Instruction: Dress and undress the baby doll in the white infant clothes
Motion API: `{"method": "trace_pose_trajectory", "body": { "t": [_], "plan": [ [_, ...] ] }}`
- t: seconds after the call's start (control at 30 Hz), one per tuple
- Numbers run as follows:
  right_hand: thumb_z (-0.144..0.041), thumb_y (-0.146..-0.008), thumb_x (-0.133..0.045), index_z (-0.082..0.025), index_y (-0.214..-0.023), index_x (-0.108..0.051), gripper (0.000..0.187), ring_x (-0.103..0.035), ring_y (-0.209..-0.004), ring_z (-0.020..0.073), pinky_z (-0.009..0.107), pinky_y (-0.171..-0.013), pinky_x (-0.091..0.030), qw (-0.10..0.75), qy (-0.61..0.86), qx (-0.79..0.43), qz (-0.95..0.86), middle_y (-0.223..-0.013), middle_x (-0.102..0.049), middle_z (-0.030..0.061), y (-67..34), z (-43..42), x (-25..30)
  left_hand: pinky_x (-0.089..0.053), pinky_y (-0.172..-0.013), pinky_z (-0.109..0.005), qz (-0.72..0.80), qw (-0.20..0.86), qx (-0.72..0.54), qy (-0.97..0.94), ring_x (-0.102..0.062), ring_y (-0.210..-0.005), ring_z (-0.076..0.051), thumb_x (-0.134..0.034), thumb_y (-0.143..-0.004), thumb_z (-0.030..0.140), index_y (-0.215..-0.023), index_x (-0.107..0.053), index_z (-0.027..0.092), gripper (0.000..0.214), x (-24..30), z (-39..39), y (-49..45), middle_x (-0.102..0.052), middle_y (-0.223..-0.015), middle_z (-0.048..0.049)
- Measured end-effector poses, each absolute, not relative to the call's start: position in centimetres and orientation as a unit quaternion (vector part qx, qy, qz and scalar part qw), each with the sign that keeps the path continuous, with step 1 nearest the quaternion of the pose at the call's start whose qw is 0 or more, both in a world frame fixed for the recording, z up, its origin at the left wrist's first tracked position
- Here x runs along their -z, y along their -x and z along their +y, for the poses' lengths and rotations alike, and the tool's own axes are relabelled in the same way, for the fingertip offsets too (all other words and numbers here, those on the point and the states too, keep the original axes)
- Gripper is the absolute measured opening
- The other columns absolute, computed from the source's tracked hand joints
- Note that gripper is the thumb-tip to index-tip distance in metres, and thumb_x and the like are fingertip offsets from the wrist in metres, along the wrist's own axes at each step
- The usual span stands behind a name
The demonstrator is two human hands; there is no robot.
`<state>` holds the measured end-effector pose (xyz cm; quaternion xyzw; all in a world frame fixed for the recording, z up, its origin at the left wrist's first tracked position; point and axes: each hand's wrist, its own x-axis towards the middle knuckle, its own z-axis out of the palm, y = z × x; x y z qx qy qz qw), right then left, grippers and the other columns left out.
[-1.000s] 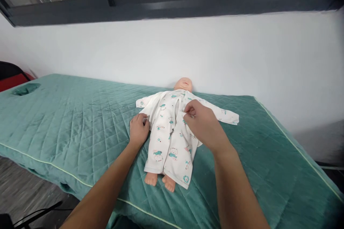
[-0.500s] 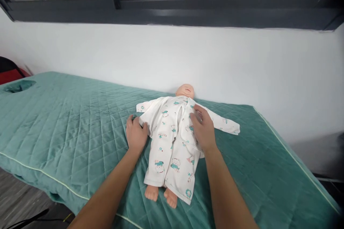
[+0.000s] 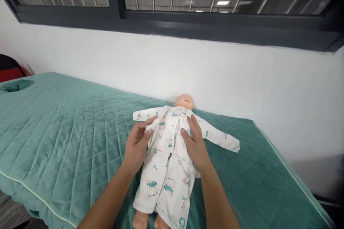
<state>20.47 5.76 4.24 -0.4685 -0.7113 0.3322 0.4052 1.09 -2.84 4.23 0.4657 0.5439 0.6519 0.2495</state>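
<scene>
A baby doll (image 3: 185,101) lies on its back, head toward the wall and bare feet toward me. It wears a white baby top (image 3: 215,136) with teal and pink animal prints, sleeves spread to both sides, and matching trousers (image 3: 170,186). My left hand (image 3: 137,142) pinches a raised edge of the top between thumb and fingers, at the left side of the doll's body. Resting on the right front of the top, my right hand (image 3: 195,145) has its fingers stretched out and thumb apart.
Underneath is a quilted green bed cover (image 3: 80,139) with pale piping and a hole (image 3: 17,86) at the far left. A white wall (image 3: 120,64) and a dark-framed barred window (image 3: 172,21) stand behind. A red and black object (image 3: 10,69) shows at the left edge.
My left hand has risen from beside the doll's body and lifted an edge of the top. My right hand has stretched its fingers over the chest. The view has tilted upward.
</scene>
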Motion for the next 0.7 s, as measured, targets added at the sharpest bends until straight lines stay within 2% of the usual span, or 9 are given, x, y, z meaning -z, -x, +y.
{"method": "trace_pose_trajectory", "body": {
  "t": [0.07,0.2,0.3,0.37,0.43,0.5,0.53,0.63,0.7],
  "plan": [
    [-0.057,-0.095,-0.052,-0.034,-0.155,-0.038,0.065,-0.013,-0.157,0.0225,0.047,-0.126,-0.021,0.402,0.472,-0.347,-0.704,-0.169,-0.018,0.0004,-20.6,5.7,-4.2,-0.048,-0.104,-0.039,0.523,0.272,-0.574,-0.568,-0.063,-0.12,-0.023,-0.048,-0.098,0.04,-0.102,-0.062,0.025,0.021,-5.3,-3.6,-2.6,-0.069,-0.128,-0.0079],
    [-0.055,-0.095,-0.053,-0.033,-0.154,-0.038,0.065,-0.013,-0.157,0.0214,0.047,-0.127,-0.018,0.409,0.459,-0.341,-0.712,-0.169,-0.019,0.0007,-20.8,5.8,-4.0,-0.044,-0.105,-0.044,0.476,0.22,-0.457,-0.718,-0.063,-0.117,-0.025,-0.054,-0.095,0.031,-0.089,-0.068,0.026,0.016,-5.9,-4.3,-3.8,-0.072,-0.118,-0.0069],
    [-0.053,-0.095,-0.053,-0.033,-0.154,-0.039,0.063,-0.014,-0.157,0.0207,0.046,-0.127,-0.02,0.41,0.457,-0.351,-0.707,-0.169,-0.019,0.0004,-20.8,5.8,-4.0,-0.05,-0.084,-0.037,0.488,0.232,-0.51,-0.67,-0.065,-0.088,-0.021,-0.057,-0.093,0.033,-0.077,-0.067,0.025,0.02,-6.8,-3.2,-3.3,-0.071,-0.092,-0.0054],
    [-0.053,-0.095,-0.055,-0.034,-0.153,-0.041,0.063,-0.015,-0.156,0.0212,0.046,-0.127,-0.021,0.413,0.461,-0.358,-0.699,-0.169,-0.02,0.0001,-20.8,5.8,-4.1,-0.048,-0.071,-0.032,0.526,0.232,-0.558,-0.598,-0.061,-0.075,-0.018,-0.057,-0.092,0.037,-0.071,-0.065,0.024,0.026,-7.7,-1.0,-2.7,-0.066,-0.078,-0.0035],
    [-0.053,-0.094,-0.056,-0.034,-0.152,-0.042,0.062,-0.016,-0.156,0.022,0.047,-0.127,-0.021,0.417,0.465,-0.36,-0.693,-0.168,-0.021,0.0001,-20.8,5.7,-4.1,-0.046,-0.07,-0.03,0.572,0.214,-0.567,-0.552,-0.06,-0.075,-0.017,-0.056,-0.091,0.037,-0.072,-0.066,0.023,0.026,-8.5,2.3,-2.2,-0.065,-0.077,-0.0024],
    [-0.053,-0.094,-0.057,-0.034,-0.151,-0.043,0.062,-0.017,-0.156,0.0226,0.048,-0.126,-0.022,0.423,0.466,-0.363,-0.688,-0.168,-0.022,0.0002,-20.8,5.6,-4.2,-0.046,-0.078,-0.029,0.608,0.2,-0.555,-0.531,-0.062,-0.083,-0.018,-0.058,-0.088,0.033,-0.087,-0.072,0.021,0.018,-8.9,6.1,-1.8,-0.07,-0.09,-0.0034],
    [-0.052,-0.093,-0.057,-0.034,-0.151,-0.043,0.062,-0.018,-0.156,0.0229,0.048,-0.126,-0.023,0.426,0.465,-0.365,-0.685,-0.168,-0.023,0.0001,-20.8,5.6,-4.2,-0.046,-0.076,-0.029,0.633,0.209,-0.541,-0.513,-0.063,-0.08,-0.017,-0.06,-0.085,0.032,-0.094,-0.072,0.02,0.019,-9.0,7.9,-1.7,-0.071,-0.091,-0.0041],
    [-0.052,-0.094,-0.057,-0.036,-0.149,-0.046,0.059,-0.021,-0.155,0.024,0.048,-0.125,-0.028,0.442,0.465,-0.379,-0.667,-0.167,-0.025,-0.0001,-20.8,5.7,-4.1,-0.041,-0.059,-0.029,0.655,0.296,-0.46,-0.521,-0.056,-0.055,-0.015,-0.06,-0.084,0.036,-0.087,-0.073,0.018,0.023,-8.7,12.0,-1.8,-0.065,-0.065,-0.0011],
    [-0.051,-0.094,-0.057,-0.035,-0.146,-0.048,0.056,-0.025,-0.154,0.0246,0.048,-0.123,-0.031,0.457,0.469,-0.389,-0.648,-0.166,-0.028,0.0005,-20.8,5.8,-4.1,-0.037,-0.054,-0.027,0.636,0.335,-0.432,-0.545,-0.05,-0.049,-0.013,-0.061,-0.083,0.036,-0.077,-0.071,0.018,0.022,-8.4,13.3,-1.9,-0.059,-0.055,0.0015]
  ]
}}
